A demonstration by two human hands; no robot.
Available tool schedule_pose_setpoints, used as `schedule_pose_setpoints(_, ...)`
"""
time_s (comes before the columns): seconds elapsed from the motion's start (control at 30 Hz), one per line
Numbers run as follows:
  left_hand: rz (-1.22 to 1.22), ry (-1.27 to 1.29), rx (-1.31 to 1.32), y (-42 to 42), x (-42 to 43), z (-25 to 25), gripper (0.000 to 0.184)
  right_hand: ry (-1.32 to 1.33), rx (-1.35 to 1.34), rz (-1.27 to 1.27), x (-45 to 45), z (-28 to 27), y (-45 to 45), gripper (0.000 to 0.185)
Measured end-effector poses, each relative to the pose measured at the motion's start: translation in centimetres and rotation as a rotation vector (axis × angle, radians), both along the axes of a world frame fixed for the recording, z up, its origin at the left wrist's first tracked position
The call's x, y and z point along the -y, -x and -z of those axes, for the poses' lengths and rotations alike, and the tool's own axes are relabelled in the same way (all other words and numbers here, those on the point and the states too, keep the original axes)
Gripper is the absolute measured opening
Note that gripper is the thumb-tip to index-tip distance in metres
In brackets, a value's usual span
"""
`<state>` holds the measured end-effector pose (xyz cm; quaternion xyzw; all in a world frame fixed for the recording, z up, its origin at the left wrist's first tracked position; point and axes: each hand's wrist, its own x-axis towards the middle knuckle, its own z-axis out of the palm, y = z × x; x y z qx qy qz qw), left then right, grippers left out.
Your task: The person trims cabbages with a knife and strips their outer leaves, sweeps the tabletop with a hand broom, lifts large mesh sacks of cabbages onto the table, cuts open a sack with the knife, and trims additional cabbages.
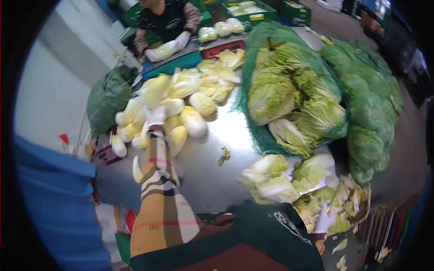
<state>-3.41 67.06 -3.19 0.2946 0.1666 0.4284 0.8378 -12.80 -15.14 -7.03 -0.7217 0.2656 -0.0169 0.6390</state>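
My left hand [155, 116], in a white glove, stretches forward into a pile of trimmed napa cabbages [193, 121]. A pale napa cabbage [156, 90] lies right beyond its fingers. Blur hides whether those fingers grip it. Low at the right, my gloved right hand [324, 217] is closed round what looks like a knife, whose shiny blade [318, 186] points away among leaves. Beside it are leafy napa cabbages [276, 189] and a heap of cut-off leaves [352, 194].
An open green net sack [251, 90] of untrimmed cabbages lies on the metal table [203, 176]; another full net sack [370, 108] stands right of it. Across the table, a person [165, 22] handles a cabbage near a scale [224, 49]. A blue curtain [54, 194] hangs left.
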Motion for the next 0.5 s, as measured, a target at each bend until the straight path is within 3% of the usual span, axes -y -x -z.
schedule_pose_setpoints(0.07, -0.100, 0.104, -0.142, -1.7, 4.3, -7.0, 0.093, -0.012, -0.006, -0.034, -1.0, 0.5, -0.5, 0.018)
schedule_pose_setpoints(0.1, 0.073, -0.032, -0.189, -2.6, 5.3, -8.4, 0.094, 0.037, -0.007, -0.085, -1.6, 0.6, -0.7, 0.017)
schedule_pose_setpoints(0.13, 0.070, -0.063, -0.275, -4.5, 9.0, -10.6, 0.087, 0.085, -0.010, -0.138, -2.5, 0.5, -0.9, 0.015)
schedule_pose_setpoints(0.2, 0.371, -0.135, -0.250, -8.5, 12.0, -9.2, 0.067, -0.005, 0.118, -0.119, -5.2, 0.3, -1.4, 0.015)
schedule_pose_setpoints(0.27, 0.709, -0.260, -0.351, -12.3, 20.1, -8.3, 0.047, 0.037, 0.044, -0.310, -6.4, 0.0, -1.9, 0.019)
schedule_pose_setpoints(0.33, 0.818, -0.558, -0.476, -14.9, 28.8, -8.5, 0.042, 0.168, 0.009, -0.430, -7.8, -1.9, -1.9, 0.023)
schedule_pose_setpoints(0.4, 0.651, -0.996, -0.336, -18.7, 34.8, -6.8, 0.047, 0.149, -0.052, -0.446, -7.5, -1.5, -1.6, 0.026)
schedule_pose_setpoints(0.47, 0.514, -1.262, -0.235, -23.0, 38.1, -6.2, 0.056, 0.171, -0.103, -0.438, -6.8, -1.4, -1.3, 0.027)
schedule_pose_setpoints(0.5, 0.558, -1.395, -0.318, -25.3, 38.1, -5.6, 0.062, 0.161, -0.084, -0.393, -6.4, -1.3, -1.1, 0.026)
